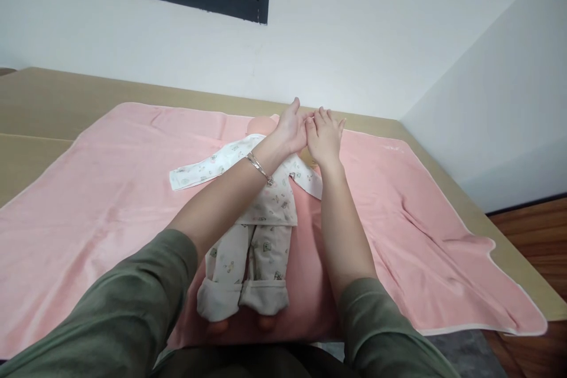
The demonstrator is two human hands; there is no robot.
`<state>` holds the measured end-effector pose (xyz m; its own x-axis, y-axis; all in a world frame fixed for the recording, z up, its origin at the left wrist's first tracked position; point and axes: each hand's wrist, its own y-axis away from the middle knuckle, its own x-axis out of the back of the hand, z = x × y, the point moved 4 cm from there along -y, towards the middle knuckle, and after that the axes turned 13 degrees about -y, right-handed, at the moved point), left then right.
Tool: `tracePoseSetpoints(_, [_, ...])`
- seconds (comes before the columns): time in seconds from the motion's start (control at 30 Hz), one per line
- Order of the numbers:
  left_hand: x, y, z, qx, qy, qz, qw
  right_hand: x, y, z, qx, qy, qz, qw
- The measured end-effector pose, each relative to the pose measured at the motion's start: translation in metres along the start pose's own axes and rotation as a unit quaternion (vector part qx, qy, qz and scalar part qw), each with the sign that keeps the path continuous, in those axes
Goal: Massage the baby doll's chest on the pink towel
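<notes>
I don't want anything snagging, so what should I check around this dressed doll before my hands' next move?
1. Doll lying on the blanket: ok.
2. Blanket smooth: not ok, creases show, especially toward the right.
3. Hands free: ok, nothing visible in the left hand or right hand.
4. Left wrist bare: not ok, a bracelet is on it and might catch.
5. Your green sleeves off the forearms: ok.
6. Shirt front fastened: cannot tell, your left forearm crosses it.
</notes>
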<state>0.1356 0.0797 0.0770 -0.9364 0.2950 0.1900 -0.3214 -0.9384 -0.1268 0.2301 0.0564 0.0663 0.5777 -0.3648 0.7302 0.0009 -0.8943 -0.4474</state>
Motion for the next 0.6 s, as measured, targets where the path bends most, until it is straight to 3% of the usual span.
tracePoseSetpoints(0.13, [0.012,0.019,-0.011,-0.035,-0.107,0.045,0.993,-0.003,0.000,0.005,-0.019,0.010,-0.004,1.000])
tracePoseSetpoints(0.3, [0.041,0.059,-0.028,-0.074,-0.192,0.079,0.975,0.001,0.002,0.001,-0.014,0.017,0.016,1.000])
tracePoseSetpoints(0.43, [0.061,0.096,-0.019,-0.091,-0.217,0.096,0.967,0.010,0.016,-0.043,0.048,0.021,0.019,0.998])
tracePoseSetpoints(0.53, [0.070,0.127,0.013,-0.095,-0.225,0.109,0.964,0.006,0.039,-0.090,0.094,-0.006,-0.049,0.994])
tracePoseSetpoints(0.6, [0.075,0.147,0.038,-0.086,-0.218,0.111,0.966,0.003,0.060,-0.118,0.110,-0.021,-0.050,0.992])
